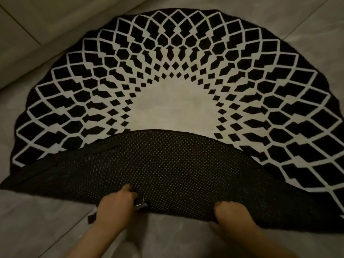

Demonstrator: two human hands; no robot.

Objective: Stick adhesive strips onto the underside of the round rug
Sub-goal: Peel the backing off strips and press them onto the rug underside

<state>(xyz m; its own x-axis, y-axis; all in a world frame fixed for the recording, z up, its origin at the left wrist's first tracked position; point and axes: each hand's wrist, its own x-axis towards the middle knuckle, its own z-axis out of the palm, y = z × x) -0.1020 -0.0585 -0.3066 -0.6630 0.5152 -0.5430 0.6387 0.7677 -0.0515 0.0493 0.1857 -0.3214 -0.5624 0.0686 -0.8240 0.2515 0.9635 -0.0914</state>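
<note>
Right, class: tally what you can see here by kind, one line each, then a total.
Round rug, near edge folded back: 1
Hands, left hand and right hand: 2
Small dark pieces, one at the left fingers, one on the floor: 2
Total: 5

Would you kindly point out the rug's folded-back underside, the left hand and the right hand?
rug's folded-back underside point(167, 164): head view, middle of the dark dotted backing.
left hand point(115, 205): head view, back of the hand.
right hand point(230, 215): head view, knuckles at the fold.

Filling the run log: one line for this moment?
rug edge folded, underside up | left hand pressing strip | right hand gripping fold
</note>
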